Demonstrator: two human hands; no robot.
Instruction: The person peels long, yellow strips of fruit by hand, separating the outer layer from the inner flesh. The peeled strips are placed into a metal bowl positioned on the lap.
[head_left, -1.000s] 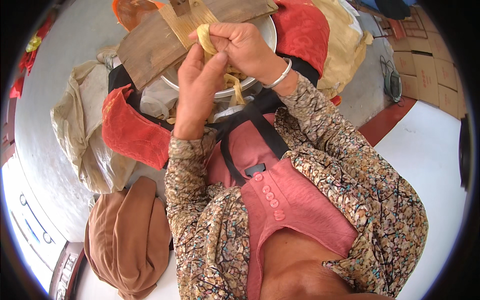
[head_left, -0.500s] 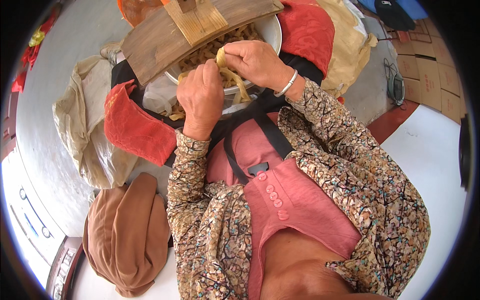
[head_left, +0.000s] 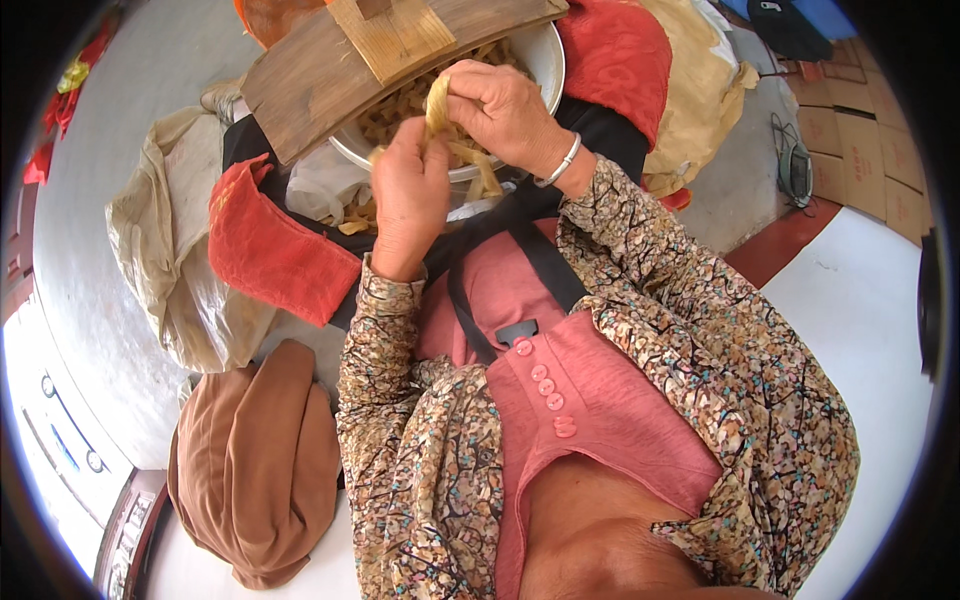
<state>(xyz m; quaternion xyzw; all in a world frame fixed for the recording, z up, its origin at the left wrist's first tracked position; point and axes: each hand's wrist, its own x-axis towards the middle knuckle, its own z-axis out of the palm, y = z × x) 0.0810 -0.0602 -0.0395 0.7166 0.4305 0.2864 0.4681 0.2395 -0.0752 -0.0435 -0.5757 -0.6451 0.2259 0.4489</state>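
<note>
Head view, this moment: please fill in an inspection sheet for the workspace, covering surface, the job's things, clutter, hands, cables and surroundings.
Surface: grey floor; the work sits on the person's lap.
Job's things: white bowl of pale yellow strips, partly covered by a wooden board; one strip held above it.
Clutter: red cloth, beige sack, brown cloth bundle.
Hands: left hand and right hand both grip the same strip with their fingers; bracelet on the right wrist.
Cables: dark coiled cable on the floor at right.
Surroundings: cardboard boxes, white slab.
</note>
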